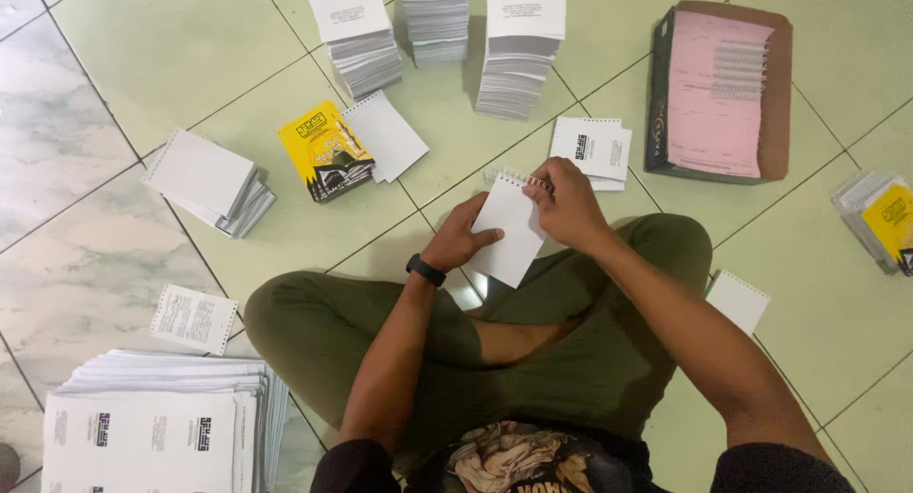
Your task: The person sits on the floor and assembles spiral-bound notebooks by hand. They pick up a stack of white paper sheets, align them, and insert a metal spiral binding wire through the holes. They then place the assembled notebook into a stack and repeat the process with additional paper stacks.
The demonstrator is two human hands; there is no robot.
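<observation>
Gripping white booklet [510, 229]: our left hand [463, 240] clasps lower edge, right hand [567, 205] pinches spiral wire [538, 183] atop booklet; wire may skip holes, pages slip.

The person wears olive-green trousers [590, 360]; a black top [533, 464] with a pale printed drawing on the front and short black sleeves; a black band [426, 270] on the left wrist; both forearms bare; the hands without gloves or rings in view.

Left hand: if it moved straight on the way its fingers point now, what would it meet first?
The left hand points up-right, across the small white booklet it holds, toward the right hand; probably that first.
</observation>
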